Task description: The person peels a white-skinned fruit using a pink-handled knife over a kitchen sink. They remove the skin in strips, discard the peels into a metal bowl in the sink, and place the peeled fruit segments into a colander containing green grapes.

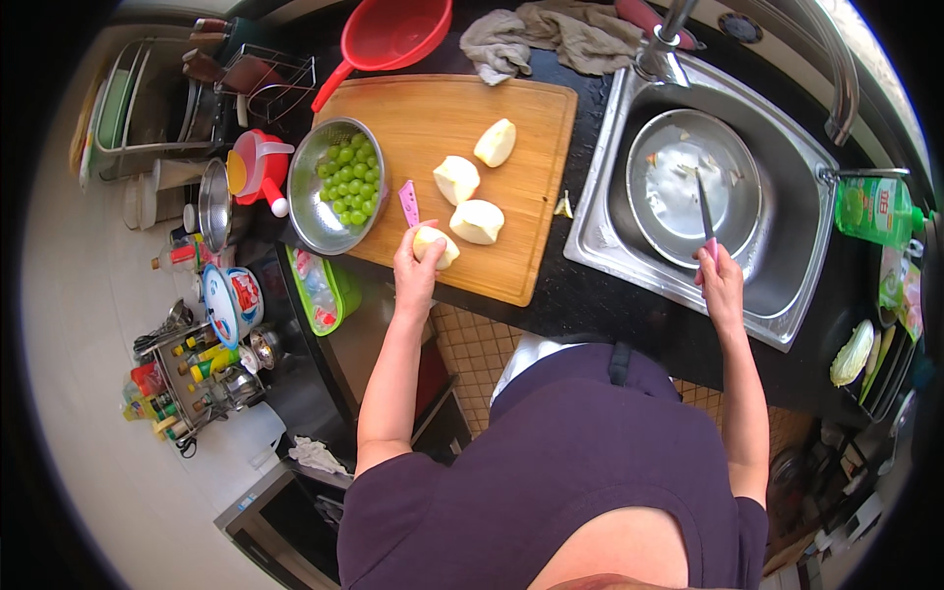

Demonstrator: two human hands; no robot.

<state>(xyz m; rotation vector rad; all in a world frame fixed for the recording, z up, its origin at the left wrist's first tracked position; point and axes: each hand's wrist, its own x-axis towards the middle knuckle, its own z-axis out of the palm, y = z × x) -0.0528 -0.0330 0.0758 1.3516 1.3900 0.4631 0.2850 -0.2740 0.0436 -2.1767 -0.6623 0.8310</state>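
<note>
My left hand (418,265) holds a peeled apple piece (435,248) over the front edge of a wooden cutting board (538,184). A pink perforated piece (408,203), perhaps a knife sheath, lies beside those fingers. Three more pale apple pieces (477,222) rest on the board. In my right hand (719,279) is a knife with a pink handle (709,248), its blade pointing over a metal basin (664,236) in the sink. Bits of peel lie in the basin. A steel colander (304,184) of green grapes (354,179) overlaps the board's left side.
A red plastic strainer (394,33) and a crumpled cloth (575,33) lie behind the board. The faucet (661,59) rises behind the steel sink (793,162), with green dish soap (874,210) at its right. A green bin (341,295) hangs near the counter's front edge.
</note>
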